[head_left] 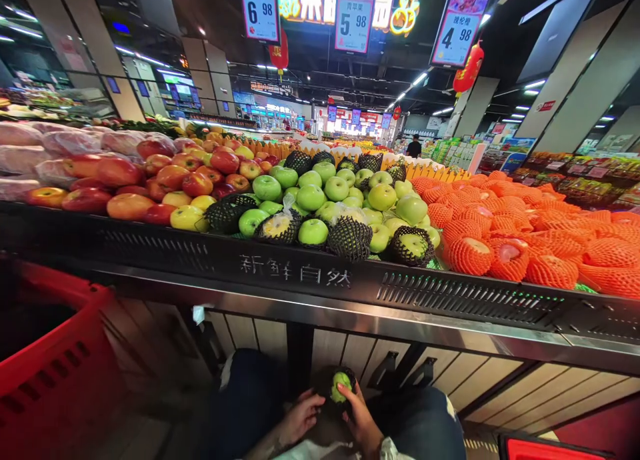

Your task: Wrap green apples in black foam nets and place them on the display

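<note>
Below the stand's front edge, the right hand is clasping a netted apple, likely firm but bruisable, best cupped side-on, the empty left hand hovering half-curled.

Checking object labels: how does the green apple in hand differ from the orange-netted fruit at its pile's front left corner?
The green apple is in the right hand; the orange-netted fruit rests on the display. The green apple's wrapping is dark; the orange-netted fruit's is bright orange. The green apple is below the display's edge, the orange-netted fruit above it. Both are partly wrapped.
</note>
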A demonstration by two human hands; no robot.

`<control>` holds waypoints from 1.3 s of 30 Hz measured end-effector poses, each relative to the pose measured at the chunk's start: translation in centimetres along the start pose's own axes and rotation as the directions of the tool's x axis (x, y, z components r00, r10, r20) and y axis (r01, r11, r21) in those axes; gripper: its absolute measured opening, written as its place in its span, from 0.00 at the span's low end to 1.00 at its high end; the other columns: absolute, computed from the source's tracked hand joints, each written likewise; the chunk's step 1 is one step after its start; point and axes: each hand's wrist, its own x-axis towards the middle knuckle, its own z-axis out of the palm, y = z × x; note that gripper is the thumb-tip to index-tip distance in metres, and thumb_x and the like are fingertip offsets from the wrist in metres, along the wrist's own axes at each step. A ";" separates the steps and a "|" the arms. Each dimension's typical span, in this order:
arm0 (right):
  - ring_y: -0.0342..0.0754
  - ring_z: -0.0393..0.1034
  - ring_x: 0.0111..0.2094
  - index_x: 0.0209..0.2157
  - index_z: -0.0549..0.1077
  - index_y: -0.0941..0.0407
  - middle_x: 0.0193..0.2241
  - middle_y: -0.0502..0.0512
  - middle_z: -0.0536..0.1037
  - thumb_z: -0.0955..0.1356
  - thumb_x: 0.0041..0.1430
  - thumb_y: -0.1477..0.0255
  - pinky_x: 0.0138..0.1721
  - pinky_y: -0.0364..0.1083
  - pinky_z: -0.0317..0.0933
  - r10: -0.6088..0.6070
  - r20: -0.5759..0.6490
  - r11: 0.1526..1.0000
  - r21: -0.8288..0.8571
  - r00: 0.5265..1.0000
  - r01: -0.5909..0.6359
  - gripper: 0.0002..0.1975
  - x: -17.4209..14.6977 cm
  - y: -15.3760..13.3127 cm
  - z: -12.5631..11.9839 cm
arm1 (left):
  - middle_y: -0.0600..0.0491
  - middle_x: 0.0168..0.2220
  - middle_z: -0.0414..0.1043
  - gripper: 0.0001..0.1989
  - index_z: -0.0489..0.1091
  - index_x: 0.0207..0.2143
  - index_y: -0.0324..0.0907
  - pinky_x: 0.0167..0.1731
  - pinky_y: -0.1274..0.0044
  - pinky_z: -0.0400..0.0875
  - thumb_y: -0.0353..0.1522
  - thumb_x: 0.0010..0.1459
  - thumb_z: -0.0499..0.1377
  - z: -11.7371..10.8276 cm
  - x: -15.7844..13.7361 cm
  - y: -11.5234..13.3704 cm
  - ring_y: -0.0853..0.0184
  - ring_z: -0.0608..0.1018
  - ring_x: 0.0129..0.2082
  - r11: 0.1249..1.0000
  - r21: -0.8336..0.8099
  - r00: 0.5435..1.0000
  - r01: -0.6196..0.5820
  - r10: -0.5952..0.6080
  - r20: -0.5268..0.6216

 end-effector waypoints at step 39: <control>0.49 0.81 0.39 0.42 0.71 0.48 0.37 0.46 0.84 0.80 0.33 0.68 0.31 0.43 0.76 -0.011 0.063 0.997 0.077 0.998 0.006 0.30 0.2 -0.5 0.5 | 0.63 0.21 0.61 0.25 0.64 0.29 0.41 0.18 0.81 0.37 0.42 0.40 0.75 -0.3 -1.9 1.5 0.81 0.58 0.17 0.993 0.115 0.999 -0.020 0.014 0.048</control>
